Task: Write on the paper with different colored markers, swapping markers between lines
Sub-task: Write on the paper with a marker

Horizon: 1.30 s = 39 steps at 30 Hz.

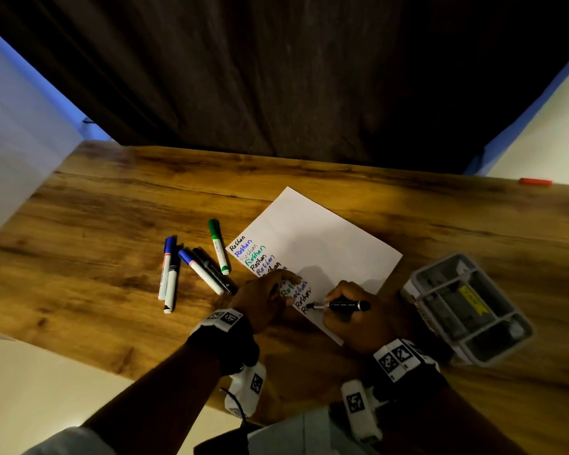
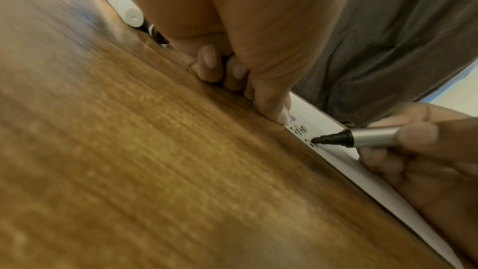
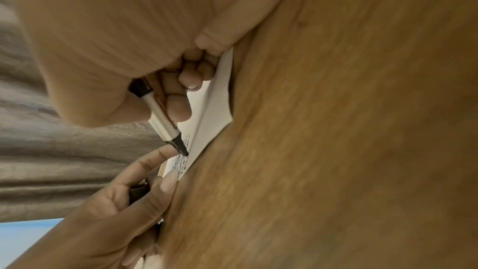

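- Wooden table [image 1: 119, 205] carries everything: rigid, flat backing.
- Paper [image 1: 312, 238] lies on it: thin, light, prone to sliding; left hand [image 1: 265, 298] holds its near-left edge, fingers curled around a dark cap-like piece.
- Spare markers [image 1: 197, 267] lie left of paper.
- Right hand [image 1: 352, 310] pinches black marker [image 1: 342, 305], a stiff, smooth barrel, near its nib, tip on paper.

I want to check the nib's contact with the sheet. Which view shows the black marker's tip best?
The left wrist view: the black marker's tip shows sharp, side-on, touching the paper. Right wrist view shows it smaller, near a finger; head view shows it tiny.
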Available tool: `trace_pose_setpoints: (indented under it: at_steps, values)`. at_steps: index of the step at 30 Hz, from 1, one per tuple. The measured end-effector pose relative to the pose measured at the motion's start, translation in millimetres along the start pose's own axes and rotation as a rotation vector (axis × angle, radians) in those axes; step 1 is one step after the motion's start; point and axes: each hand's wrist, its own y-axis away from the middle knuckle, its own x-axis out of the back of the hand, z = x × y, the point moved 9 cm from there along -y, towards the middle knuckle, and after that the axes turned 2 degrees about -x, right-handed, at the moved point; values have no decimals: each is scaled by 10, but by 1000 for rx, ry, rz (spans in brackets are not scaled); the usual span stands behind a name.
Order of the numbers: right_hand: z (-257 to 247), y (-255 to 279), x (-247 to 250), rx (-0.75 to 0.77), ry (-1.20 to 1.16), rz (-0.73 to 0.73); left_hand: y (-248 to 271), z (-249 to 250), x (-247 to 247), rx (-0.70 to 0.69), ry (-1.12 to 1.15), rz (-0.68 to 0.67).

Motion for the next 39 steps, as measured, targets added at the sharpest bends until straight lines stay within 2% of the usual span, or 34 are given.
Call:
trace_pose_setpoints:
  at_steps: [22, 29, 39]
  values:
    - [42, -16, -5, 20, -116, -9, 0, 31, 10, -5, -39, -2]
    - [51, -26, 24, 40, -109, 36, 5, 17, 6, 3, -14, -16]
    - [93, -47, 3, 38, -103, 19, 4, 47, 17, 11, -24, -10]
